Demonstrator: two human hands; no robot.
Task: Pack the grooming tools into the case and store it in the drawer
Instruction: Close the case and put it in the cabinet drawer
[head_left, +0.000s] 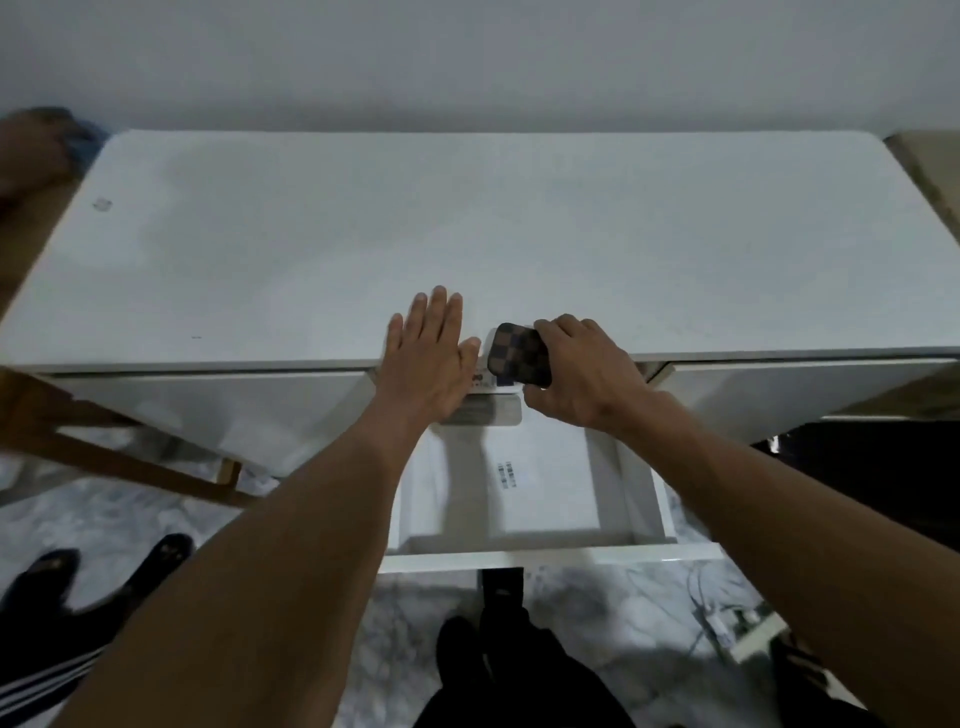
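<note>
A small brown checkered case (517, 353) is held closed in my right hand (582, 379), just over the front edge of the white desk (467, 223) and above the back of the pulled-out drawer (550, 555). My left hand (431, 358) is flat and spread, fingers pointing away, at the desk's front edge just left of the case. It holds nothing. No loose grooming tools are in sight. A white packet (540, 483) with a barcode label lies inside the drawer.
Closed drawer fronts (208, 410) flank the open one on both sides. A wooden chair frame (119, 452) stands at the lower left. Black shoes (161, 561) and my dark trousers (519, 675) are over the marble floor; cables (722, 618) lie at the lower right.
</note>
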